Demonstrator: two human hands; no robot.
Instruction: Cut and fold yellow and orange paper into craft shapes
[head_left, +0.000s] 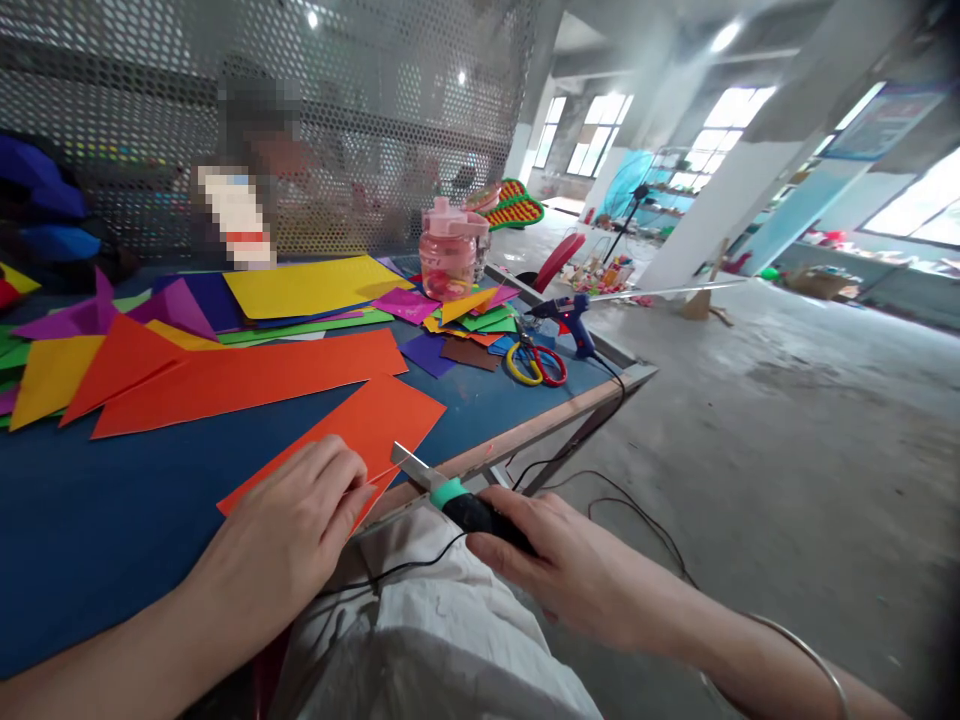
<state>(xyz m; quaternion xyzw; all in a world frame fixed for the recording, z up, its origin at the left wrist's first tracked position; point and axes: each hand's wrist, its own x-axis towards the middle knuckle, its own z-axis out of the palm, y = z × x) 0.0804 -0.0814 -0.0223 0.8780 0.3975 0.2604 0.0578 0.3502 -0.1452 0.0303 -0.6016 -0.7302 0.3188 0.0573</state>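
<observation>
An orange sheet [390, 410], looking like felt or foam, lies at the near edge of the blue tabletop [90, 520]. On top of it my left hand [300, 510] rests with curled fingers, thumb and forefinger pinching the sheet near its front edge. My right hand [555, 560] is wrapped round the black handle of a knife [450, 492] with a teal collar and a metal blade. The blade points up and left, its tip over the right part of the sheet; I cannot tell whether it touches. A slit or fold line runs near the tip.
Behind lie a long orange strip [300, 370], a yellow sheet [315, 288] and coloured scraps. Scissors [534, 362], a corded glue gun [574, 320] and a pink bottle [448, 255] stand or lie toward the right edge. A person sits beyond, before a perforated metal screen [390, 130].
</observation>
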